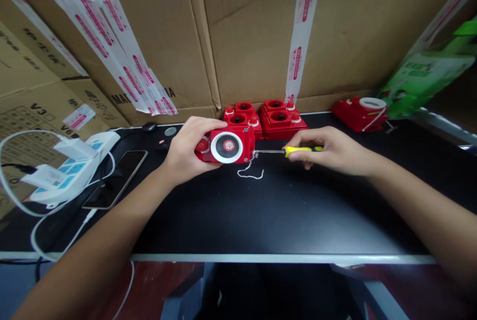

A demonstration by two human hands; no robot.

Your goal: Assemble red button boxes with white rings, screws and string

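Note:
My left hand [189, 152] is wrapped round a red box-shaped device [247, 142] with a white ring and dark round centre on its face. It is held above the black table. My right hand [316, 147] grips a screwdriver [298, 151] by its yellow and black handle. The thin shaft points left, its tip at the device's right side; whether it sits in a screw is too small to tell. A white string [250, 176] hangs from that side of the device.
Several red devices [281, 121] stand behind my hands, against cardboard boxes [246, 37]. Another red device [359, 114] lies at the right, beside a green packet [421, 79]. At left are a phone [116, 180] and a white power strip [80, 166] with cables.

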